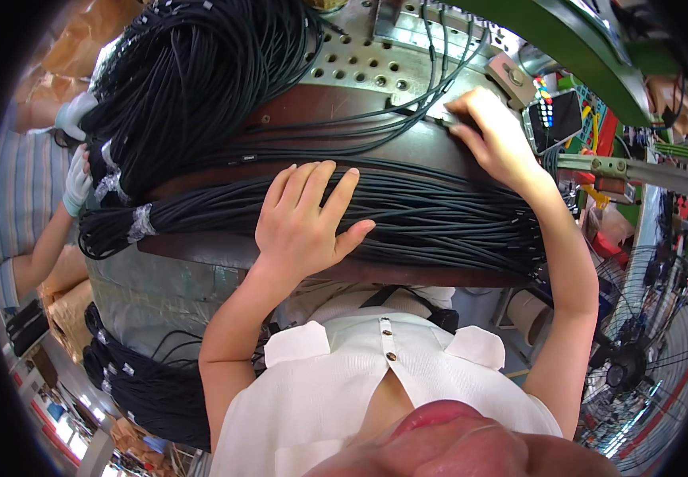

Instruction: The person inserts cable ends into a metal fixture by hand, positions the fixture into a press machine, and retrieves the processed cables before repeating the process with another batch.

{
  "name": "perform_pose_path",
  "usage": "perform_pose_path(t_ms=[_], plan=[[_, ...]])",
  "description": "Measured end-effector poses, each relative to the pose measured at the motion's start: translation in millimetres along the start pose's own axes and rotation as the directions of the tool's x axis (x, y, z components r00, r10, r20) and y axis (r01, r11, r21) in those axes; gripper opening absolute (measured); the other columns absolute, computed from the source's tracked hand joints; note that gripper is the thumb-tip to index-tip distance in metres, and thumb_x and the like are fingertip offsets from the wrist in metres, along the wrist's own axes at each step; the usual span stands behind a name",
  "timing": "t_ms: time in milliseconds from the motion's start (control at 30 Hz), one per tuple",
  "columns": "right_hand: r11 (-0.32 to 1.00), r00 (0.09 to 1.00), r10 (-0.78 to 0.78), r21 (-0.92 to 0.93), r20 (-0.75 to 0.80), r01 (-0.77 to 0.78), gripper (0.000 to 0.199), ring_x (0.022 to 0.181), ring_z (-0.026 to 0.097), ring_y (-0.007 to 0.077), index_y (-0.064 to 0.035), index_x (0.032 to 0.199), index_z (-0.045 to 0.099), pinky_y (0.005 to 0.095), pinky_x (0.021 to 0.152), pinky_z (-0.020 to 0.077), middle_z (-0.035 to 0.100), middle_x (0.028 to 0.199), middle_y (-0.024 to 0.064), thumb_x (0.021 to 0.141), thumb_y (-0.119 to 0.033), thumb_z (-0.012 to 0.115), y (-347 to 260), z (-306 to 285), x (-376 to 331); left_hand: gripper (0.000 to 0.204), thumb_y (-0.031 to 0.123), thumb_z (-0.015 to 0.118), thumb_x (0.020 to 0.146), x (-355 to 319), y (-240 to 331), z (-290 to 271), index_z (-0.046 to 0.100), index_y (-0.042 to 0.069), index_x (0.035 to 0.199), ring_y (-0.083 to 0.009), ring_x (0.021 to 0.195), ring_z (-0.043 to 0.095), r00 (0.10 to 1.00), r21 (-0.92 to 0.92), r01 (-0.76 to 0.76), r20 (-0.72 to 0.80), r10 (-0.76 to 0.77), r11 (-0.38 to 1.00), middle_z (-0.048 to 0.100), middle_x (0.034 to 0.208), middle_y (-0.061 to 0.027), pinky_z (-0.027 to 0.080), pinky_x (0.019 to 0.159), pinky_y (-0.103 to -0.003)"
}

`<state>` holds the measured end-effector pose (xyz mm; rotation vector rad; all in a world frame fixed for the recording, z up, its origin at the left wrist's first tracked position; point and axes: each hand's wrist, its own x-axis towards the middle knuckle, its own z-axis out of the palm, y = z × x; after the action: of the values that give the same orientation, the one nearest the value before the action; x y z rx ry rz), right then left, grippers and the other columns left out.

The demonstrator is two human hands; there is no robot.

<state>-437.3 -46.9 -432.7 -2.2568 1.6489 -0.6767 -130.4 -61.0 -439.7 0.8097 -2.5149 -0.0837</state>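
Observation:
My left hand (308,211) lies with fingers spread on a long bundle of black cables (439,211) stretched across the brown work surface (280,107). The bundle's left end is wrapped with clear tape (142,222). Beyond it, my right hand (499,139) reaches over the right part of the surface. Its thumb and index finger are apart, close to a small dark cable end (442,122); I see no firm grip on it. Several loose black cables (368,131) run past there and up toward the perforated metal plate (360,63).
A big heap of black cables (209,71) fills the far left. Beside it a co-worker's gloved hands (78,179) touch a taped bundle. A green machine frame (566,48) arches over the far right. A fan (626,362) stands at right; more cable bundles (145,389) lie lower left.

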Motion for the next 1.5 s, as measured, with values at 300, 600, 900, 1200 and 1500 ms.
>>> perform_pose_path(t_ms=[300,600,900,1200,1500], plan=[[0.995,0.992,0.043,-0.083,-0.117,-0.053,0.019,0.092,0.055,0.0289,-0.0036,0.096,0.065,0.0358,0.081,0.0452,0.056,0.096,0.0103,0.077,-0.002,0.065,-42.9,-12.7,-15.3,0.050,0.052,0.051,0.090,-1.8,-3.9,0.9,0.069,0.009,0.108,-0.0278,0.095,0.060,1.000,-0.010,0.011,-0.006,-0.011,1.000,0.063,0.103,-0.0110,0.047,0.086,-0.041],[0.973,0.990,0.022,-0.226,-0.141,-0.054,0.028,0.100,0.053,0.0290,-0.0138,0.099,0.068,0.0418,0.088,0.0421,0.054,0.105,0.0084,0.071,-0.009,0.067,-52.3,-9.2,-36.7,0.049,0.051,0.050,0.091,-2.2,-3.9,0.5,0.069,0.009,0.109,-0.0281,0.096,0.060,1.000,0.002,-0.004,-0.007,0.004,1.000,0.063,0.104,-0.0113,0.047,0.087,-0.041],[0.978,0.991,0.103,-0.172,-0.085,-0.117,0.028,0.098,0.057,0.0279,-0.0097,0.106,0.063,0.0371,0.085,0.0447,0.058,0.104,0.0082,0.078,-0.008,0.066,-43.3,-7.1,-39.8,0.051,0.052,0.049,0.091,-2.9,-4.0,-3.7,0.067,0.008,0.109,-0.0281,0.097,0.059,1.000,-0.002,-0.021,0.011,0.021,1.000,0.062,0.105,-0.0116,0.045,0.088,-0.041],[0.980,0.983,0.140,-0.124,-0.120,-0.155,0.031,0.103,0.054,0.0324,-0.0052,0.104,0.057,0.0401,0.089,0.0454,0.056,0.102,0.0100,0.075,-0.003,0.069,-33.6,-4.3,-43.2,0.023,0.017,0.066,0.084,18.3,-34.7,-42.6,0.065,0.002,0.102,-0.0271,0.087,0.057,0.941,-0.162,0.179,0.317,-0.121,0.970,0.063,0.090,-0.0087,0.045,0.077,-0.034],[0.995,0.980,-0.101,-0.003,-0.171,0.102,0.027,0.090,0.059,0.0235,-0.0076,0.099,0.063,0.0342,0.078,0.0479,0.061,0.095,0.0043,0.078,-0.023,0.072,-103.6,20.5,-11.4,0.012,0.008,0.068,0.082,20.6,-48.2,-35.6,0.063,-0.001,0.087,-0.0174,0.075,0.055,0.921,-0.476,0.355,0.327,-0.212,0.804,0.061,0.080,-0.0065,0.043,0.071,-0.028]])
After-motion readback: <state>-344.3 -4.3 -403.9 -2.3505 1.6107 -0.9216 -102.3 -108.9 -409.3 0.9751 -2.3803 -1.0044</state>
